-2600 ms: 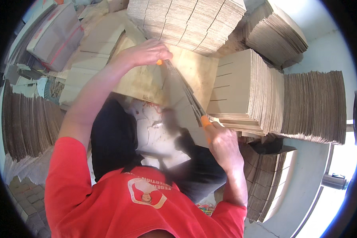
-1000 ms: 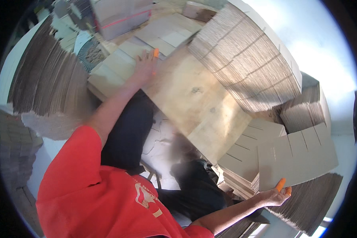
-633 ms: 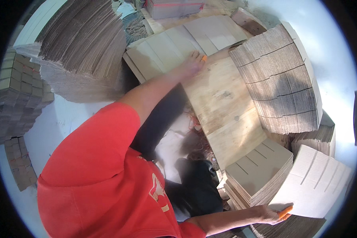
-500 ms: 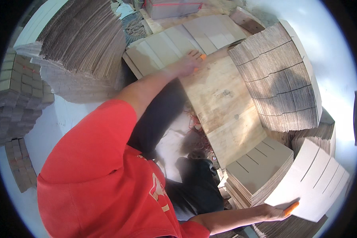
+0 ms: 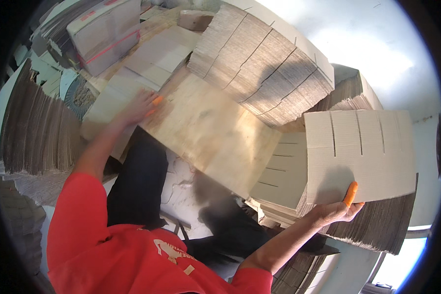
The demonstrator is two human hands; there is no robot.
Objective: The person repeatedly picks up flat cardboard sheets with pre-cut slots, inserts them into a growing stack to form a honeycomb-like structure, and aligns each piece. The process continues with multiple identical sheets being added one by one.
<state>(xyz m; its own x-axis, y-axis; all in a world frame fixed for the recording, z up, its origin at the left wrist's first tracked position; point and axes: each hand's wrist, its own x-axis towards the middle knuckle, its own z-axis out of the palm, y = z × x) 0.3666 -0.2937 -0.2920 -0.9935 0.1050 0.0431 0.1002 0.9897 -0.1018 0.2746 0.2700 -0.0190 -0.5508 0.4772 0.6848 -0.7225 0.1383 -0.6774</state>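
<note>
The right hand (image 5: 339,210) pinches the near edge of a flat, faintly ribbed cardboard sheet (image 5: 384,169) extending beyond it, long axis sideways, straight slits running handward. The blurred left hand (image 5: 139,107) spreads loosely over smooth pale boards (image 5: 110,95).

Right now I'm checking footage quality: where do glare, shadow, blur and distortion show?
All in the head view: glare whitens the upper-right wall; shadows fall on the tall stack and the cardboard sheet in the right hand; the left hand looks slightly blurred; fisheye bends straight edges near the rim.
</note>
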